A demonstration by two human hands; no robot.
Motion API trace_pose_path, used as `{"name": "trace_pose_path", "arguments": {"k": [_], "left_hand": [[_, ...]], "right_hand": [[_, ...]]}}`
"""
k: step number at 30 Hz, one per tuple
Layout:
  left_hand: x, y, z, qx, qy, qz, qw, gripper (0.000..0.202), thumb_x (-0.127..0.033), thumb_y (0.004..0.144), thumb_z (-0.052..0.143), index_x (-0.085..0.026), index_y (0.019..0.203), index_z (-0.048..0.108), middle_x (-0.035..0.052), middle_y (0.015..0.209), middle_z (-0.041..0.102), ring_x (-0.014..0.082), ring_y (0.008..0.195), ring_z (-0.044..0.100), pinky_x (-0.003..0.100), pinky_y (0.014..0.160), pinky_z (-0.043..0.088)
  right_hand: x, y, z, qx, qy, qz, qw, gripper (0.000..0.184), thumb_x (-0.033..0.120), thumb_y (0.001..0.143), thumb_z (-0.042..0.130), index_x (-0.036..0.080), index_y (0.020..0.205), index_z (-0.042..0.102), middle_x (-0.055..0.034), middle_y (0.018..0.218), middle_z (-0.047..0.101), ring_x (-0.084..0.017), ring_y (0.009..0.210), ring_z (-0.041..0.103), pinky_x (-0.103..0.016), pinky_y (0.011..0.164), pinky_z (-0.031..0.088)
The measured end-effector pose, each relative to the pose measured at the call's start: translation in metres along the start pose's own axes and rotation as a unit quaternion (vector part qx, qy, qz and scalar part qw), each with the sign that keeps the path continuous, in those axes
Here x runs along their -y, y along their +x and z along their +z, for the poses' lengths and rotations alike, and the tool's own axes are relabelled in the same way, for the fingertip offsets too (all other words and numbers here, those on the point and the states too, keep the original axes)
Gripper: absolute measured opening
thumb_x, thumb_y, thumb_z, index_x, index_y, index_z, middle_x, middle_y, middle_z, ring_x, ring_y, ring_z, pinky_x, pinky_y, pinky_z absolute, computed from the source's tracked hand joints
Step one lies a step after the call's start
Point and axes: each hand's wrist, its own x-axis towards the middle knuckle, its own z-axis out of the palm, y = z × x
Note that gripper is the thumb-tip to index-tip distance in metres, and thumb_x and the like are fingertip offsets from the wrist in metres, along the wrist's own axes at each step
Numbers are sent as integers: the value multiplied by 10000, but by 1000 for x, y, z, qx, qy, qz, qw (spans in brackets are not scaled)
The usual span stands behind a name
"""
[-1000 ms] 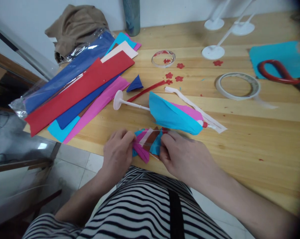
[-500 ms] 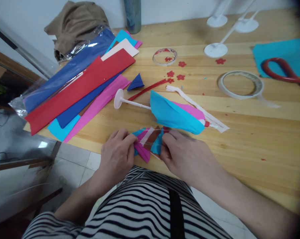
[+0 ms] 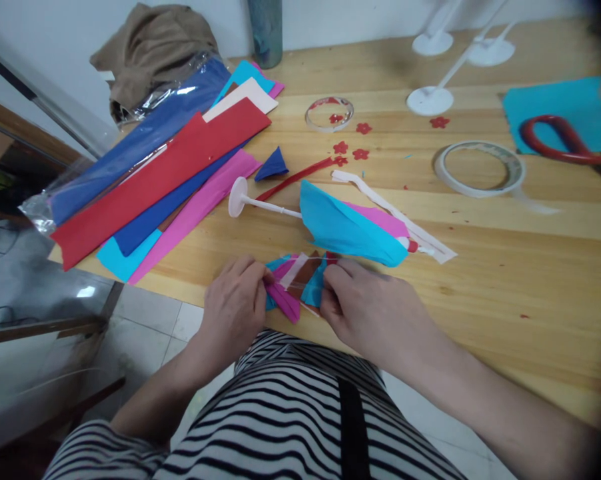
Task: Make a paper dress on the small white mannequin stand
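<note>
Between my hands, at the table's front edge, lies a band of crepe paper strips (image 3: 304, 279) in blue, magenta, pale pink, brown and red. Clear tape seems to run across it. My left hand (image 3: 236, 293) is closed on the band's left end, with its fingertips partly hidden. Closed too, my right hand (image 3: 363, 297) pinches the red and blue end. Just beyond them a small doll-like figure wrapped in blue paper (image 3: 353, 227) lies on its side, its white stand (image 3: 238, 197) pointing left.
Coloured crepe paper sheets (image 3: 165, 180) are stacked at the left. Small red paper flowers (image 3: 360, 154) lie mid-table near a clear tape ring (image 3: 329, 115). A tape roll (image 3: 480, 169), red-handled scissors (image 3: 563, 141) and white stands (image 3: 429, 101) are at the right and back.
Both hands keep their hold on the paper band, almost still. The view has shifted very slightly.
</note>
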Motion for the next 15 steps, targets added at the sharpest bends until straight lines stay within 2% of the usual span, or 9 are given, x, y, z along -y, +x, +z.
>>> {"name": "trace_pose_path", "arguments": {"k": [4,8,12,15], "left_hand": [[1,1,-2,-8,10,17,1000,264,-77,929,447,-184,867,681,52,891,679,216,865,644,340,764,492],[4,2,-8,-19,54,82,995,309,-39,909,452,-167,866,729,74,898,682,231,873,637,344,751,507],[7,5,-13,-2,98,150,984,361,-18,926,435,-181,831,744,79,929,724,228,843,606,341,723,503],[11,5,-15,6,122,197,973,324,0,906,475,-182,821,729,65,893,738,222,791,574,344,698,497]], "right_hand": [[0,0,0,-6,-1,-1,1000,212,217,979,497,158,1022,696,-117,1046,732,-282,889,721,-324,567,265],[1,1,-2,-9,-5,-4,1000,200,221,975,511,161,1011,698,-113,1022,741,-266,866,722,-321,564,282],[0,1,0,-17,-7,-8,1000,196,217,973,514,165,996,702,-110,1025,747,-240,845,712,-317,554,295],[-2,1,2,-28,-6,-15,999,195,221,973,510,171,1000,697,-106,1034,743,-235,837,702,-320,556,312]]}}
